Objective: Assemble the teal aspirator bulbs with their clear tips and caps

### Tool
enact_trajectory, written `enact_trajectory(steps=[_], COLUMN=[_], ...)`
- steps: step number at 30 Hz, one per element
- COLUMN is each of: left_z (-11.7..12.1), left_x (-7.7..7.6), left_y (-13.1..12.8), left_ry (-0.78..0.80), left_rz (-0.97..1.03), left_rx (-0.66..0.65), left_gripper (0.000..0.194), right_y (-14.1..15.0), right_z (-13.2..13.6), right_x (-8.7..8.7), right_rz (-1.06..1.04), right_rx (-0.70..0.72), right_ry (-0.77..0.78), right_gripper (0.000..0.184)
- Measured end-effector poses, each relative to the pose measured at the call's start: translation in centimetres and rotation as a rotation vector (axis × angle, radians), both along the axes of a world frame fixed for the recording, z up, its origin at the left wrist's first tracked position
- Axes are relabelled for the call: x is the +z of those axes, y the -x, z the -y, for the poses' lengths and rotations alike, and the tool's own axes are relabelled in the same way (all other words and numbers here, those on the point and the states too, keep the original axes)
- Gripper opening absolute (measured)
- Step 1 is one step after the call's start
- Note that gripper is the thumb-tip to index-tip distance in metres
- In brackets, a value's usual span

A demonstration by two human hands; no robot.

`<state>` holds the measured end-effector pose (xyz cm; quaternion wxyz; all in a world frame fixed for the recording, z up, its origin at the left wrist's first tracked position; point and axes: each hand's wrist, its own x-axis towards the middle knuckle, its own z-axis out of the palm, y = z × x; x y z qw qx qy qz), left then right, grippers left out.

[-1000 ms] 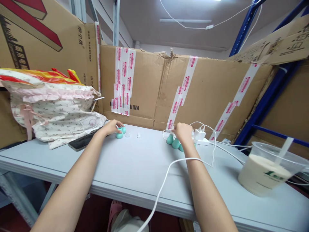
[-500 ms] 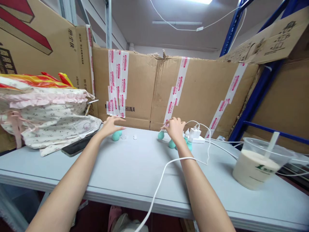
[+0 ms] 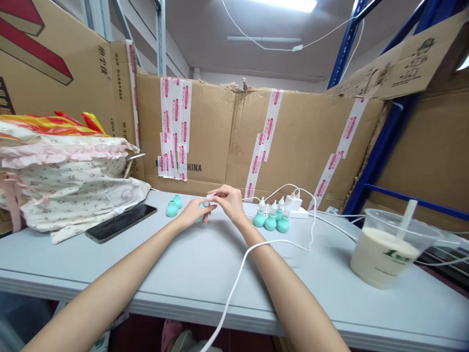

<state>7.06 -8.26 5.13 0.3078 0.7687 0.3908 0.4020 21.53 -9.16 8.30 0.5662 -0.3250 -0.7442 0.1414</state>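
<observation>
At the middle of the table my left hand (image 3: 194, 213) is closed around a small teal bulb syringe (image 3: 201, 213), most of it covered by the fingers. My right hand (image 3: 229, 202) meets it from the right, its fingertips pinching the clear nozzle (image 3: 210, 196) on top. Two teal bulbs without nozzles (image 3: 172, 209) stand left of my left hand. Several teal bulb syringes with clear pointed nozzles (image 3: 270, 222) stand upright in a group, right of my right hand.
A dark phone (image 3: 120, 224) and a floral cloth bag (image 3: 76, 181) lie at left. A white charger on a power strip (image 3: 294, 203) stands behind the group. Its white cable (image 3: 245, 266) loops across my right forearm. A drink cup (image 3: 384, 259) stands at right; cardboard (image 3: 208, 137) walls the back.
Both hands have moved inward and met at the middle, now around one bulb syringe. The teal bulb that was under my right hand has left its place. The view has shifted slightly.
</observation>
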Motion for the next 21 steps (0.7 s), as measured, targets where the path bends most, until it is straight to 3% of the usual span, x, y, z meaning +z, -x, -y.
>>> enact_trajectory(steps=[4, 8, 10, 12, 15, 21], left_z=[-0.2, -0.1, 0.0, 0.0, 0.1, -0.3], left_x=[0.1, 0.4, 0.6, 0.6, 0.5, 0.3], left_y=[-0.4, -0.1, 0.1, 0.3, 0.5, 0.9], left_ry=[-0.011, -0.145, -0.189, -0.241, -0.38, -0.534], left_rz=[0.112, 0.199, 0.195, 0.14, 0.036, -0.059], left_rx=[0.026, 0.156, 0.205, 0.223, 0.247, 0.34], left_gripper=[0.04, 0.032, 0.031, 0.035, 0.029, 0.021], right_y=[0.7, -0.1, -0.7, -0.8, -0.1, 1.1], right_z=[0.0, -1.2, -1.8, -2.1, -2.0, -1.0], right_x=[-0.1, -0.5, -1.1, -1.8, -2.4, -2.2], right_rz=[-0.394, -0.662, -0.664, -0.61, -0.489, -0.366], right_rx=[-0.046, 0.1, 0.194, 0.283, 0.34, 0.233], right_ry=[0.083, 0.496, 0.678, 0.761, 0.772, 0.706], right_gripper=[0.016, 0.04, 0.047, 0.045, 0.037, 0.032])
